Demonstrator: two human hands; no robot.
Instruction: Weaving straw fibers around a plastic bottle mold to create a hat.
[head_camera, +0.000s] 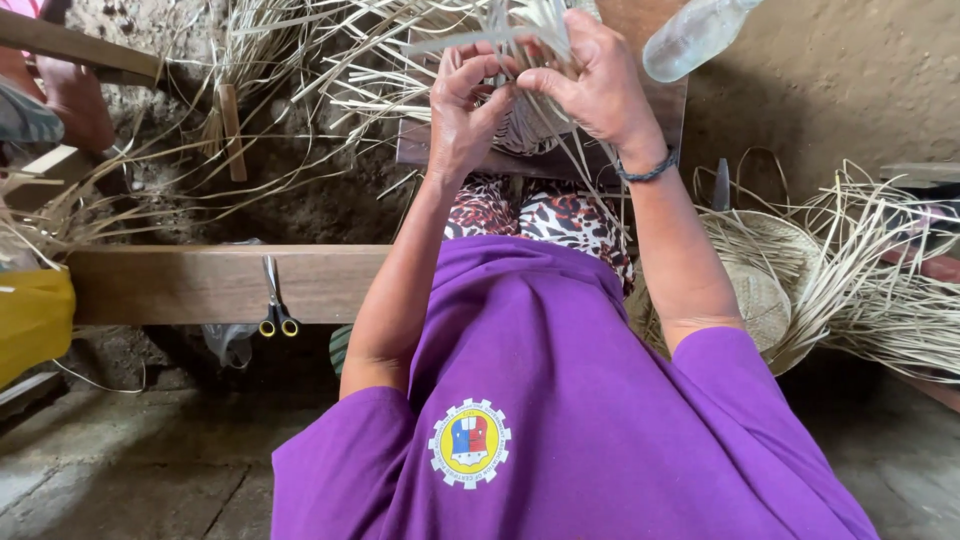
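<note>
Purple-shirted shoulders frame both hands raised above the lap: left hand (462, 110) and right hand (590, 80) pinch pale straw strips (520, 25) of a half-woven straw piece (525, 125), keeping them taut; yellow-handled scissors (276, 300) rest on a wooden beam (180, 285).

Lighting: soft daylight is falling evenly from above, leaving the purple shirt (600, 400) bright and saturated. Shadows: deep shade is pooling under the wooden bench (200, 283) and at the lower left. Glare: the clear bottle (695, 35) is catching a pale sheen. Distortion: wide-angle bending is stretching the frame edges. Focus: the straw strips (880, 290) are staying crisp.
</note>
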